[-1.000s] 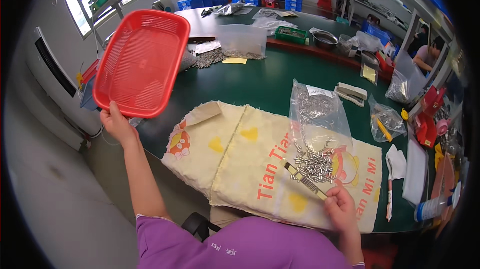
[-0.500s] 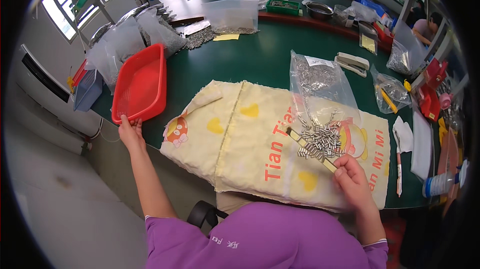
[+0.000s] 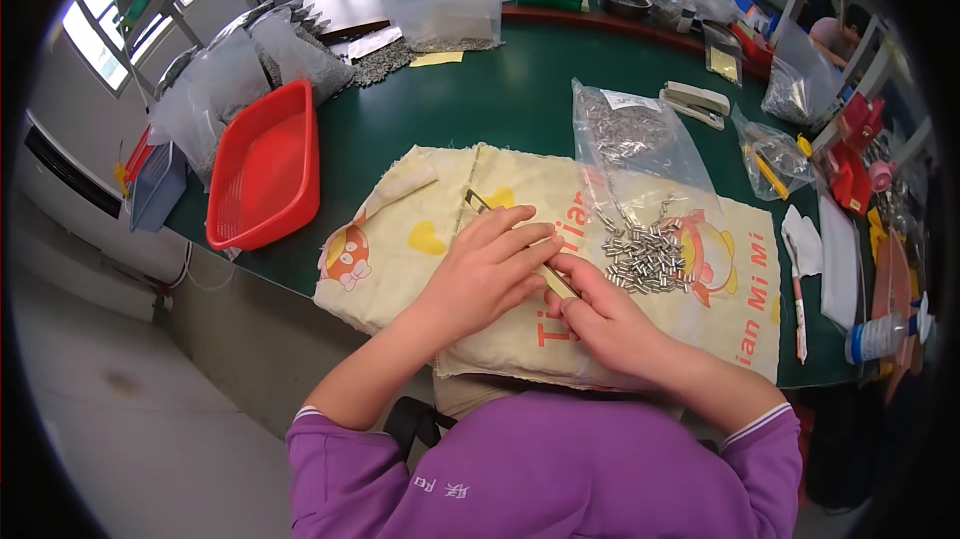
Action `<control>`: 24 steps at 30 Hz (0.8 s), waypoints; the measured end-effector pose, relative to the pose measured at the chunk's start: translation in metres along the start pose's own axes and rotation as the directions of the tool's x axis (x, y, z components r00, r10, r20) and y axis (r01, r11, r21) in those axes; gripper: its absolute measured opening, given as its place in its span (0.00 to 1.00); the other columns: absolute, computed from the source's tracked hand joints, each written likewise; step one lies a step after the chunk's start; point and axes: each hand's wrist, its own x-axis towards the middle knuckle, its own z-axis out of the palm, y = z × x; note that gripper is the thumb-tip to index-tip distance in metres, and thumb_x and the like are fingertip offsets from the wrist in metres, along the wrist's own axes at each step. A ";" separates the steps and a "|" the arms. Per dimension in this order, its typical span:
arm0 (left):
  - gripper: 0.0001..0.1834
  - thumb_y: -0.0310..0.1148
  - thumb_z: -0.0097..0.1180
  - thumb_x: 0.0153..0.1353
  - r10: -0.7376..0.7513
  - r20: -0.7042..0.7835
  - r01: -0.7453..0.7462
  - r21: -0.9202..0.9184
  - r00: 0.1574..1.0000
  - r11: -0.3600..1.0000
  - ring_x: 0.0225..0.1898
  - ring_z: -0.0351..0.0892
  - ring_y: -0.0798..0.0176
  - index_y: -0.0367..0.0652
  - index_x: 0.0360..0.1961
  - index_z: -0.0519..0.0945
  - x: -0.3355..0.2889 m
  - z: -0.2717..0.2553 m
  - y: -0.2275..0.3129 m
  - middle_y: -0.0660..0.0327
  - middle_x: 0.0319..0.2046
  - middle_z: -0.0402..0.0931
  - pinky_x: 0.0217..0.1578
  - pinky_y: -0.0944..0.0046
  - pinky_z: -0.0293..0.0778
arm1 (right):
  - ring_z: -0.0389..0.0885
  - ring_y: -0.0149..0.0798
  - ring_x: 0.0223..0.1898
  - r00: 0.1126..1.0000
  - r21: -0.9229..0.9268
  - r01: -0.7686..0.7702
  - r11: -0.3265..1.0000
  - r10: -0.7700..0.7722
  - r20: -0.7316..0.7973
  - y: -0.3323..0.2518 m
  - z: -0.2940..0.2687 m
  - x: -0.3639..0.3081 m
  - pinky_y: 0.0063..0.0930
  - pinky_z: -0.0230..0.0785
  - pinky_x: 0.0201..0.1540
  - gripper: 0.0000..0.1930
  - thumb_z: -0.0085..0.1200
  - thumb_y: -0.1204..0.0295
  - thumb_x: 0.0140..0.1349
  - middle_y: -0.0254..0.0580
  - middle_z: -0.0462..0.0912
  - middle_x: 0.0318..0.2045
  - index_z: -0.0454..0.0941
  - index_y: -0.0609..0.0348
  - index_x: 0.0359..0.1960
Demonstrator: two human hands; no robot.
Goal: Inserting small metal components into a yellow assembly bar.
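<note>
My right hand [image 3: 605, 311] pinches the near end of a narrow, flat yellowish strip [image 3: 558, 284] over a padded yellow printed cloth [image 3: 390, 314]. My left hand [image 3: 490, 269] lies across the strip, its fingers stretched out and the thumb hidden. Beyond the left fingers sticks out the strip's dark far end; what lies under the palm is hidden. Just right of the right hand, small shiny metal cylinders [image 3: 648, 257] form a loose pile on the cloth. They spread from the mouth of a clear plastic bag [image 3: 632, 129] holding many more.
A red plastic basket [image 3: 268, 169] rests at the table's left edge, beside bags of metal parts [image 3: 300, 59]. A stapler [image 3: 695, 104], a pen [image 3: 799, 329] and a bottle [image 3: 872, 342] lie to the right. A clear bin [image 3: 445, 14] stands farther back.
My left hand has let go of the red basket and come right, over the strip. My right hand has carried the strip left, away from the pile of cylinders.
</note>
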 end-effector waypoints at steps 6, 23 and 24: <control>0.13 0.30 0.63 0.62 -0.031 0.234 0.079 -0.201 0.972 0.976 0.58 0.78 0.49 0.45 0.49 0.86 -0.010 0.009 -0.053 0.55 0.49 0.82 0.58 0.51 0.72 | 0.79 0.43 0.57 0.999 -0.076 -0.017 0.997 0.020 0.040 0.015 0.008 0.002 0.34 0.69 0.62 0.25 0.43 0.76 0.73 0.58 0.75 0.60 0.58 0.66 0.70; 0.16 0.20 0.61 0.60 -0.237 0.147 0.229 0.069 0.960 0.971 0.65 0.73 0.48 0.39 0.50 0.83 -0.013 -0.007 -0.040 0.55 0.59 0.77 0.58 0.57 0.76 | 0.65 0.21 0.30 0.986 0.290 -0.012 0.957 0.059 -0.154 0.021 -0.087 -0.128 0.16 0.58 0.32 0.22 0.46 0.71 0.74 0.29 0.73 0.31 0.69 0.66 0.67; 0.15 0.20 0.61 0.59 -0.208 0.103 0.199 0.094 0.973 0.976 0.62 0.75 0.47 0.39 0.48 0.83 -0.006 -0.006 -0.031 0.55 0.56 0.78 0.57 0.56 0.76 | 0.68 0.22 0.30 0.970 0.308 0.070 0.949 0.007 -0.242 0.031 -0.092 -0.135 0.16 0.59 0.31 0.21 0.47 0.69 0.74 0.32 0.75 0.31 0.70 0.68 0.65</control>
